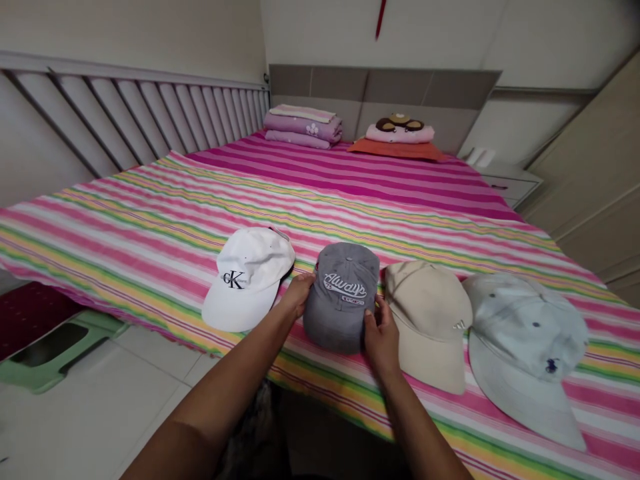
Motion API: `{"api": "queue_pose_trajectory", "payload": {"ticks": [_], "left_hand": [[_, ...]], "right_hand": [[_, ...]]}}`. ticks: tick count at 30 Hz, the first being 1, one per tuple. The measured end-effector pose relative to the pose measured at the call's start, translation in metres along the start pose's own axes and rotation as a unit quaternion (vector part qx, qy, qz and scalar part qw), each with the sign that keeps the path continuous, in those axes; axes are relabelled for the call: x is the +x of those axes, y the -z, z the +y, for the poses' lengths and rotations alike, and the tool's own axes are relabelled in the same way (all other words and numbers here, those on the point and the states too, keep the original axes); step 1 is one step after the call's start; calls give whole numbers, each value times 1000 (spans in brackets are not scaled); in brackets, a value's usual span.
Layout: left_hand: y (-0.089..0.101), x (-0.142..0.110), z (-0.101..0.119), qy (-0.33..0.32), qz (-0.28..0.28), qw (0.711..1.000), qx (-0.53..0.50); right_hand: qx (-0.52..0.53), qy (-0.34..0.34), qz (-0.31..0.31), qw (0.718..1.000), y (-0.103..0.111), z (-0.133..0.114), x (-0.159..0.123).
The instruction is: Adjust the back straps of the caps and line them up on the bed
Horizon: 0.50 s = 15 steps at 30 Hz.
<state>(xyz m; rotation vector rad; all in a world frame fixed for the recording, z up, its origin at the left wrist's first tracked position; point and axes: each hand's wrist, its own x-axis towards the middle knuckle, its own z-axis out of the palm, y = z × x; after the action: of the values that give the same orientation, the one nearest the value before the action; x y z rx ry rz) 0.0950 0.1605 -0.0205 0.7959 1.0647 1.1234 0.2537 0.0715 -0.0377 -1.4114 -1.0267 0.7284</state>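
Observation:
Four hats lie in a row near the front edge of a striped bed (350, 200). A white cap (247, 277) with a black logo is at the left. Beside it sits a grey cap (343, 293) with white lettering. My left hand (296, 293) grips the grey cap's left side, and my right hand (381, 333) grips its right side near the brim. A beige cap (430, 320) lies just right of my right hand. A pale blue bucket hat (525, 347) is at the far right.
Folded purple bedding (303, 127) and a pink pillow on an orange one (400, 137) lie at the headboard. A slatted rail (150, 110) runs along the bed's left side. A green stool (55, 347) stands on the tiled floor at the left. A white nightstand (505, 180) is at the right.

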Motion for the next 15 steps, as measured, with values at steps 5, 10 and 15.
{"api": "queue_pose_trajectory", "payload": {"ticks": [5,10,15], "left_hand": [[0,3,-5,-54,38,989,134],[4,6,0,-131,84,950,270],[9,-14,6,-181,87,922,332]], "right_hand": [[-155,69,29,985,0,0,-5],[-213,121,26,969,-2,3,-15],[-351,248,34,902,-9,-5,-42]]}}
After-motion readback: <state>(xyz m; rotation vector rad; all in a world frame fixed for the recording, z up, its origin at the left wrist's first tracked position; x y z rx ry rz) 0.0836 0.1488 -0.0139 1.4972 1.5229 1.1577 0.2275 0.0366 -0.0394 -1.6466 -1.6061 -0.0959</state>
